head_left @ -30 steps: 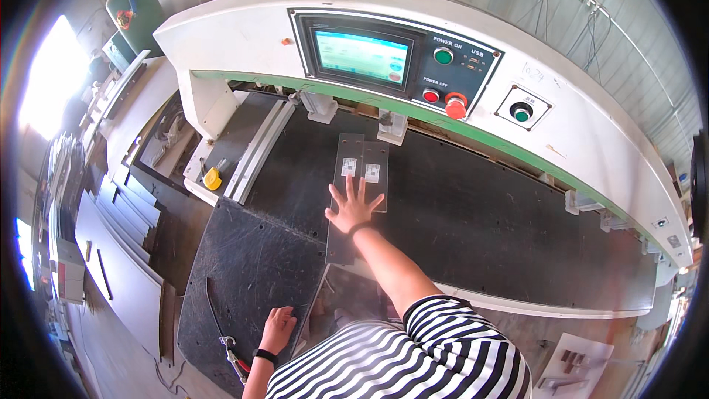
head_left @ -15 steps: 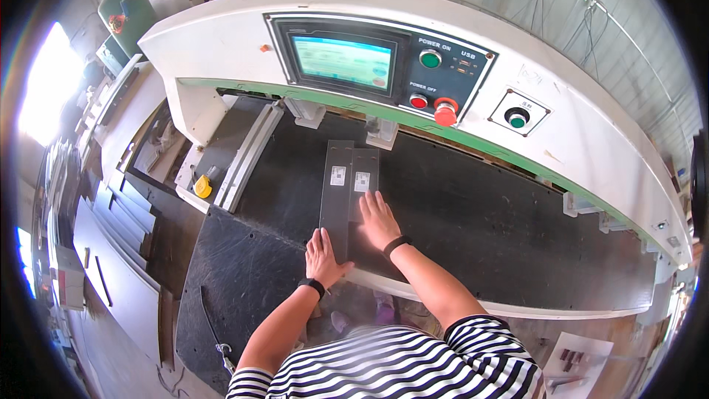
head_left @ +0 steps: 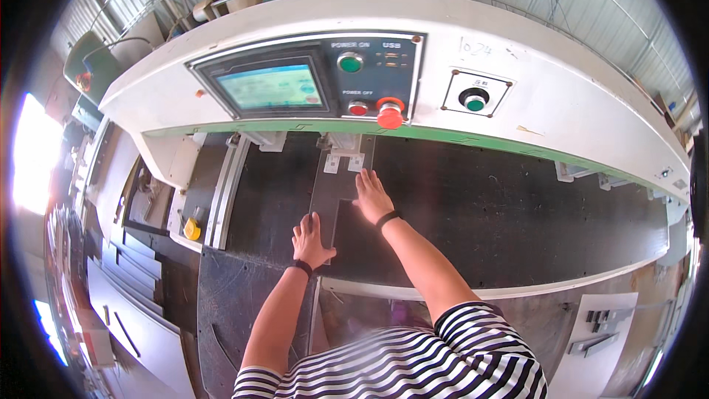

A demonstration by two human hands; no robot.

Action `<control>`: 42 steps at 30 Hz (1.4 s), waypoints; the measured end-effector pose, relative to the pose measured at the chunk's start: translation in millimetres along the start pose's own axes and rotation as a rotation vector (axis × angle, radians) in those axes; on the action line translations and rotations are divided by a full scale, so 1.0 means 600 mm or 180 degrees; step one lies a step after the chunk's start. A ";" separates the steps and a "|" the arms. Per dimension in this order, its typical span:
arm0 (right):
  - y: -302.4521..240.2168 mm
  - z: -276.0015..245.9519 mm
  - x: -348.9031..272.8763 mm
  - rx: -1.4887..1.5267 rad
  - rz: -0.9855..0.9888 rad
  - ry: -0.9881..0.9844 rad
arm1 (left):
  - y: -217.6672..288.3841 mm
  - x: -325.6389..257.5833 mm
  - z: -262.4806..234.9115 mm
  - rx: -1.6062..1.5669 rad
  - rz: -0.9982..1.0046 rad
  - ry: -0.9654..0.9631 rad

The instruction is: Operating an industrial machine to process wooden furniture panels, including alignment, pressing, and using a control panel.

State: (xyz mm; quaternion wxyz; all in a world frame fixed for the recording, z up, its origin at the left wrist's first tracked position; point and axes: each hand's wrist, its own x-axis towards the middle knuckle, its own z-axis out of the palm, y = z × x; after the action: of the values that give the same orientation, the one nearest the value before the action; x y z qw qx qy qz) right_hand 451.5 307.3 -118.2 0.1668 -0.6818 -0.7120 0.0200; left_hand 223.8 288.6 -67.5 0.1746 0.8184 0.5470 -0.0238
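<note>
Two long dark grey panels lie side by side on the black machine bed (head_left: 473,214), each with a white label at its far end. The left panel (head_left: 323,193) reaches closer to me than the right panel (head_left: 346,183), whose far end is beneath the machine's beam. My left hand (head_left: 312,242) rests at the left panel's near left corner, fingers spread along the edge and thumb by the near end. With stretched fingers, my right hand (head_left: 374,198) lies over the right panel's near right part, hiding some of it.
Across the back runs a white machine beam (head_left: 281,26) with a screen, green buttons and a red stop knob (head_left: 390,114). Metal guide rails (head_left: 227,192) and a yellow tape measure (head_left: 193,228) are at left. White boards (head_left: 136,318) stand at lower left.
Both panels have slid forward toward the beam, the right one farther than the left. My hands have moved forward with them. My view has shifted to the right.
</note>
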 end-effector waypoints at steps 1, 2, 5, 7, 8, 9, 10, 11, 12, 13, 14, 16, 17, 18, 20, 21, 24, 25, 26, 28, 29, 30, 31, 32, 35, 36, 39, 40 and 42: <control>0.006 0.002 0.011 -0.0006 0.0037 -0.0045 | 0.003 0.014 -0.005 0.0007 0.0044 -0.0018; 0.009 0.005 0.016 -0.0001 0.0077 -0.0033 | 0.006 0.023 -0.009 0.0028 0.0077 -0.0032; 0.009 0.008 0.020 -0.0143 0.0000 -0.0072 | 0.002 0.027 -0.010 0.0152 0.0114 -0.0077; 0.012 0.005 0.018 -0.0159 0.0034 -0.0046 | 0.007 0.029 -0.005 0.0204 0.0120 -0.0049; 0.015 0.001 0.015 -0.0189 0.0057 -0.0024 | 0.010 0.028 -0.003 0.0241 0.0122 -0.0013; 0.020 -0.005 0.011 -0.0204 0.0069 -0.0014 | 0.014 0.026 -0.003 0.0237 0.0143 -0.0006; 0.015 -0.020 0.010 0.0001 0.0193 -0.0152 | 0.009 0.023 -0.006 0.0205 0.0173 -0.0141; 0.010 -0.039 0.009 0.0196 0.0319 -0.0278 | 0.003 0.022 -0.010 0.0170 0.0215 -0.0266; 0.005 -0.059 0.003 0.0178 0.0301 -0.0263 | -0.005 0.014 -0.012 0.0159 0.0215 -0.0238; -0.002 -0.085 -0.010 0.0934 0.0252 0.0134 | -0.019 -0.003 -0.007 -0.0116 0.0260 -0.0076; -0.007 -0.118 -0.019 0.1677 0.0190 0.0532 | -0.032 -0.021 -0.002 -0.0399 0.0316 0.0095; -0.030 -0.220 -0.032 0.2419 0.0390 0.1400 | -0.076 -0.074 0.000 -0.0621 0.0458 0.0375; -0.010 -0.269 -0.044 0.2036 0.0345 0.2155 | -0.082 -0.102 0.000 -0.0704 0.0689 0.0529; -0.016 -0.338 -0.057 0.2566 0.0775 0.2315 | -0.098 -0.136 0.005 -0.0720 0.0666 0.0666; 0.033 -0.404 -0.065 0.2533 0.0821 0.3069 | -0.118 -0.196 0.004 -0.0931 0.0789 0.0618; 0.025 -0.443 -0.051 0.2667 0.0657 0.3443 | -0.142 -0.232 0.012 -0.1068 0.0543 0.0587; 0.030 -0.505 -0.025 0.1701 0.0828 0.3336 | -0.181 -0.327 0.030 -0.1536 -0.0083 0.0553; 0.043 -0.514 -0.019 0.1985 0.0825 0.3361 | -0.171 -0.353 0.017 -0.1696 -0.0303 0.0497; 0.046 -0.524 -0.011 0.2293 0.0801 0.3370 | -0.176 -0.378 0.018 -0.1712 -0.0429 0.0603; 0.042 -0.533 -0.004 0.1655 0.0705 0.3447 | -0.190 -0.431 0.023 -0.1961 -0.0828 0.0769; 0.038 -0.531 0.001 0.1718 0.0677 0.3474 | -0.209 -0.455 0.037 -0.1494 -0.0759 0.1077; 0.034 -0.530 -0.001 0.1646 0.0703 0.3407 | -0.229 -0.483 0.050 -0.1296 -0.0917 0.1276; 0.032 -0.528 -0.002 0.1848 0.0672 0.3366 | -0.247 -0.509 0.060 -0.1051 -0.1123 0.1441; 0.034 -0.526 -0.005 0.2038 0.0653 0.3326 | -0.256 -0.531 0.063 -0.0803 -0.1316 0.1589; 0.020 -0.506 -0.029 0.2115 0.0657 0.3211 | -0.280 -0.601 0.068 0.0046 -0.2791 0.1499; 0.014 -0.490 -0.041 0.2186 0.0654 0.3212 | -0.293 -0.627 0.074 0.0021 -0.3287 0.1352; 0.023 -0.395 -0.087 0.2268 0.0622 0.2592 | -0.334 -0.688 0.118 0.0057 -0.4476 0.0938; 0.016 -0.359 -0.106 0.2050 0.0704 0.2205 | -0.349 -0.710 0.137 -0.0112 -0.4820 0.0801; -0.018 -0.270 -0.128 0.1664 0.0467 0.1519 | -0.424 -0.826 0.212 -0.0133 -0.4680 0.1238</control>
State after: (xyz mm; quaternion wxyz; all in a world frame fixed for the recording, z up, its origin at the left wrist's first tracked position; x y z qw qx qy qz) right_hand 485.2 199.4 21.5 0.4952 -0.6508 -0.5730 0.0537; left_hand -185.1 -103.8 -138.7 0.0297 0.2294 0.9727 0.0210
